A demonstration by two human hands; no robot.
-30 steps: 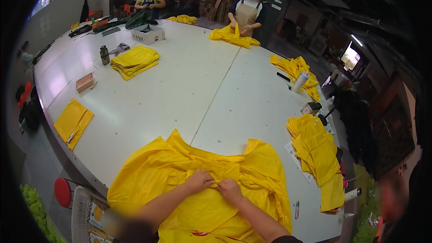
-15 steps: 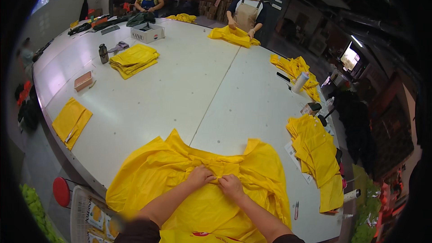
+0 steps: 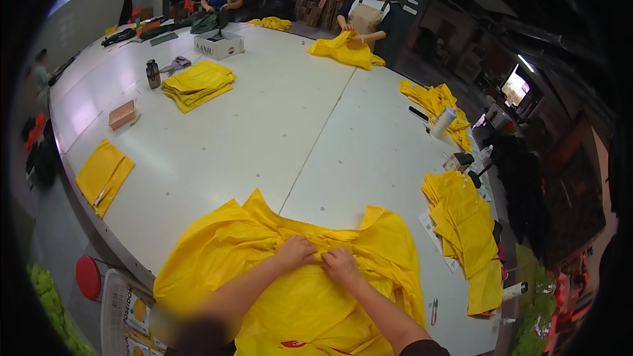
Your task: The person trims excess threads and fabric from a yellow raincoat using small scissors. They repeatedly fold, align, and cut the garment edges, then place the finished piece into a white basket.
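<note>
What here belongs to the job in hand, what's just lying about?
Job, seemingly:
wide crumpled yellow fabric piece, under left hand and right hand
small pink-handled snips, perhaps; unheld

Lying about, seemingly:
shallow pink rectangular box
dark cylindrical bottle
crumpled greyish cloth

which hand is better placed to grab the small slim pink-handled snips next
Probably the right hand: the snips lie on the white tabletop, right of the spread yellow fabric, nearer that hand. The left hand is farther away. Both hands are on the fabric.
</note>
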